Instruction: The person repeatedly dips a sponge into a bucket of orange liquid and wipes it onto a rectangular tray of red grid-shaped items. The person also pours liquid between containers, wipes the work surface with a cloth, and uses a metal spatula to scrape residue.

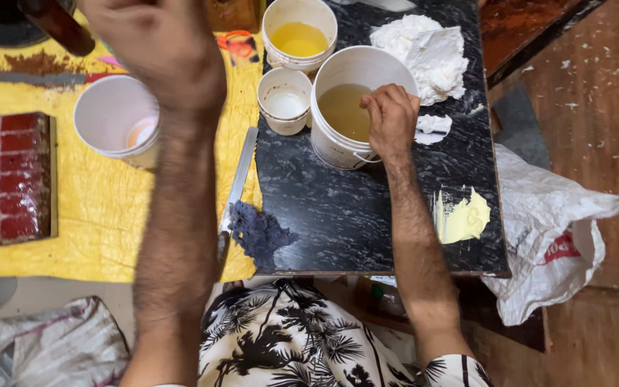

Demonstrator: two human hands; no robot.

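Bucket [338, 136], white and part-filled with amber liquid, stands on a black marble slab [352, 215], where the right hand [390, 118] curls closed over its near rim. The left hand [159, 43] is raised close to the camera above a white cup [112, 118]; whether it holds anything cannot be told. Judging by the yellow paste [463, 217] smeared on the slab and the white putty [428, 54] heaped beside it, mixing seems begun but unfinished. A yellow sheet [102, 208] covers the surface to the left, bearing a red brick-patterned block [5, 179]. A plastic bag [553, 229] lies on the spattered brown floor
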